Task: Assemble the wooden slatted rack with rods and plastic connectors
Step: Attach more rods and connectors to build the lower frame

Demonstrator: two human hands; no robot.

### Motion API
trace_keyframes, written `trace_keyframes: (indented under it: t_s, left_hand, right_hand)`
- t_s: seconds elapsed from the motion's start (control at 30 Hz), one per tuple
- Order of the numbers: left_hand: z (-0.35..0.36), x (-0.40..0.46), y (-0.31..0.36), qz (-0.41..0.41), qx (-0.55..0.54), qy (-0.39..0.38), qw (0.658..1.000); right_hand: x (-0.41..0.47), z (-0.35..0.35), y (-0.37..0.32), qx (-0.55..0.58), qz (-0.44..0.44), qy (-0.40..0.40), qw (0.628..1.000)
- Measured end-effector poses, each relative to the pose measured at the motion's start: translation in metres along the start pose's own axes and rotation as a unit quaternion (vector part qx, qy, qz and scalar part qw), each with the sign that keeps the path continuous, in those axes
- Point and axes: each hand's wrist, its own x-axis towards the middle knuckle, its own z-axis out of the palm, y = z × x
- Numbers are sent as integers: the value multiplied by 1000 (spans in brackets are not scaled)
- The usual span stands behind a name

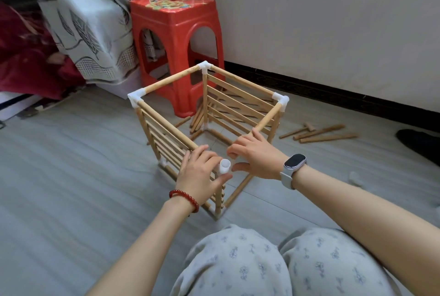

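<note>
Head view, looking down over both forearms and patterned trousers (285,267) to a grey floor (71,165). Rack (209,115) stands at frame centre: a box frame of wooden rods joined by white plastic connectors, slatted panels on its 9 o'clock and 1 o'clock sides. Three top corners carry connectors, at 12 o'clock (205,66), 9 o'clock (137,97) and 3 o'clock (282,100).

Near corner, at 6 o'clock of the rack: a white connector (224,166) sits there with one open socket pointing up. Left hand (202,172) grips it, thumb against its lower part and fingers curled behind it, over the near end of the left top rod (166,124). Red bead bracelet (184,199) on that wrist.

Right hand (256,155) lies just to 3 o'clock of the connector, apart from it. Its fingers are loosely curled over the near end of the right top rod (269,118), thumb spread toward the connector; cannot tell whether it truly grips the rod or only rests on it. Watch (294,162) with a pale strap on that wrist.

Loose rods (326,134) lie on the floor at 3 o'clock of the rack, well apart from it; more sticks (197,119) lie at the far side by the stool. Red stool (176,48) stands at 12 o'clock, against the wall (309,22). Patterned curtain (90,22) hangs at 10 o'clock.
</note>
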Motion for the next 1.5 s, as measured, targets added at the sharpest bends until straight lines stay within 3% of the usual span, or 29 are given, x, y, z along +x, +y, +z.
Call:
trace_keyframes:
  t_s: [0.3,0.63,0.97,1.5]
  left_hand:
    - [2,-5,4,50,-7,79,996]
    - [6,-8,3,44,-37,56,997]
    - [-15,-3,-18,48,-114,-29,992]
    - [2,-19,1,139,-61,74,986]
  right_hand:
    - [-8,19,-2,26,-16,57,998]
    - [-6,25,-3,30,-14,59,998]
    - [-5,26,-7,64,3,53,997]
    - [-2,22,-2,104,37,63,992]
